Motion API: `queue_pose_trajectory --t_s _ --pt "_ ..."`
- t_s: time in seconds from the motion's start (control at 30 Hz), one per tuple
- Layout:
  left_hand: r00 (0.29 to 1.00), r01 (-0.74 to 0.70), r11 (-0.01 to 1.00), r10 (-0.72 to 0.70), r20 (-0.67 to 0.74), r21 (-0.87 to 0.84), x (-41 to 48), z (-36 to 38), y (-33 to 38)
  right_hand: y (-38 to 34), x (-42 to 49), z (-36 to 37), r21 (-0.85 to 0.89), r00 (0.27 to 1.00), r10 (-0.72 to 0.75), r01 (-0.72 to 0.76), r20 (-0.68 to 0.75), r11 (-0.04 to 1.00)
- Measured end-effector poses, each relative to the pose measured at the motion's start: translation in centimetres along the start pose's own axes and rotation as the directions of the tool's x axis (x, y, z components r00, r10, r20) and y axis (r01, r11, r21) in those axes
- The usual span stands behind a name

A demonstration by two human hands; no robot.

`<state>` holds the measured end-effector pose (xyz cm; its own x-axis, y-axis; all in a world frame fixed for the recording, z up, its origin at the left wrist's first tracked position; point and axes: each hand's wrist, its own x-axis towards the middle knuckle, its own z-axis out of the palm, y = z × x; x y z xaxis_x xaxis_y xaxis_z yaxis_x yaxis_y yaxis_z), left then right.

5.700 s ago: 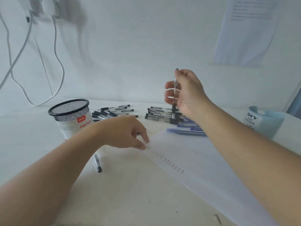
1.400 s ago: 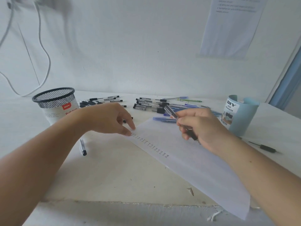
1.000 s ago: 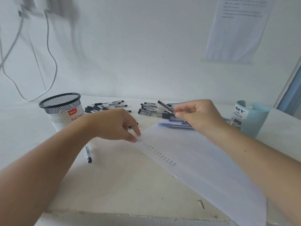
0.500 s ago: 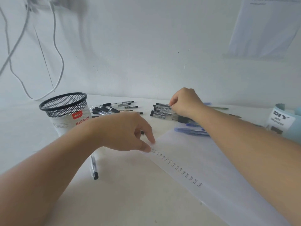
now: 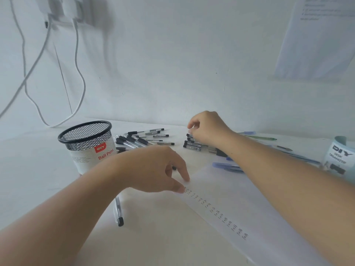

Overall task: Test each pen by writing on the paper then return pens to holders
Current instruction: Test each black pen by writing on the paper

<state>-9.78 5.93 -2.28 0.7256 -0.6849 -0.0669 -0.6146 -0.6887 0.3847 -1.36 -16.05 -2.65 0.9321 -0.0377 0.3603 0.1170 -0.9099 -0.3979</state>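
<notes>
A white sheet of paper [image 5: 249,198] lies slanted on the table, with a row of small written marks along its left edge. My left hand [image 5: 153,169] presses its top corner down with spread fingertips and holds nothing. My right hand [image 5: 209,129] hovers just above a heap of black-capped pens [image 5: 194,145] at the back, fingers curled; no pen shows in it. A second heap of black pens [image 5: 142,140] lies beside the black mesh holder [image 5: 86,139] at left. The pale blue holder [image 5: 340,156] stands at the right edge.
One pen [image 5: 119,212] lies alone near my left forearm. A blue pen [image 5: 226,167] rests at the paper's top edge, and more blue and green pens [image 5: 263,138] lie behind my right arm. White cables [image 5: 78,73] hang down the wall at left.
My right hand carried a black pen from the paper back to the heap and now sits just above it with no pen showing. My left hand has stayed on the paper's corner.
</notes>
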Motion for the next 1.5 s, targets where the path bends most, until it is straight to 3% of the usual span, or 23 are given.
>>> queue_pose_trajectory --t_s 0.33,0.6,0.73,0.8,0.87,1.0,1.03,1.07,1.2,1.33,1.4,1.5 --pt "1.000 0.002 0.999 -0.002 0.013 0.042 0.2 -0.2 0.3 -3.4 4.2 5.3 -0.164 0.956 -0.024 0.075 0.293 0.984" --pt "1.000 -0.013 0.999 0.012 0.019 0.053 0.3 -0.2 0.2 -3.4 4.2 5.0 -0.107 0.989 -0.042 0.058 0.144 0.993" --pt "1.000 -0.013 0.999 0.012 0.008 0.043 0.3 -0.2 0.2 -3.7 3.5 3.4 0.260 0.999 -0.042 0.040 0.004 0.965" --pt "1.000 -0.015 0.999 0.014 0.010 0.037 0.3 -0.1 0.1 -4.5 3.1 2.2 0.453 0.996 0.007 0.037 -0.094 0.891" --pt "1.000 -0.016 0.999 0.016 0.012 0.031 0.3 -0.1 0.0 -5.8 2.5 0.2 0.666 0.978 0.107 0.040 -0.178 0.745" --pt "1.000 -0.006 0.999 0.006 0.001 0.041 0.2 -0.1 0.0 -8.0 -0.5 -5.1 0.983 0.970 0.231 0.031 -0.074 0.183" --pt "1.000 -0.007 0.999 0.007 -0.001 0.048 0.2 -0.1 0.1 -8.1 -1.6 -6.3 0.996 0.974 0.221 0.030 -0.049 0.086" --pt "1.000 -0.006 0.999 0.006 -0.002 0.054 0.2 0.0 0.1 -8.0 -2.8 -7.4 0.998 0.979 0.199 0.022 -0.032 0.053" --pt "1.000 -0.013 0.998 0.013 -0.006 0.054 0.1 0.0 0.0 -7.2 -9.0 -10.5 0.989 0.989 0.110 -0.107 0.096 0.104" --pt "1.000 -0.014 0.999 0.015 -0.018 0.050 -0.1 0.1 0.0 -5.1 -14.9 -12.1 0.979 0.979 0.042 -0.202 0.201 0.036" --pt "1.000 -0.014 0.998 0.015 -0.021 0.056 -0.1 0.1 0.1 -4.1 -16.9 -12.6 0.966 0.969 0.025 -0.245 0.244 0.086" --pt "1.000 -0.015 0.998 0.017 -0.026 0.064 -0.3 0.1 0.2 -2.6 -19.0 -12.3 0.903 0.924 0.127 -0.379 0.359 0.201"
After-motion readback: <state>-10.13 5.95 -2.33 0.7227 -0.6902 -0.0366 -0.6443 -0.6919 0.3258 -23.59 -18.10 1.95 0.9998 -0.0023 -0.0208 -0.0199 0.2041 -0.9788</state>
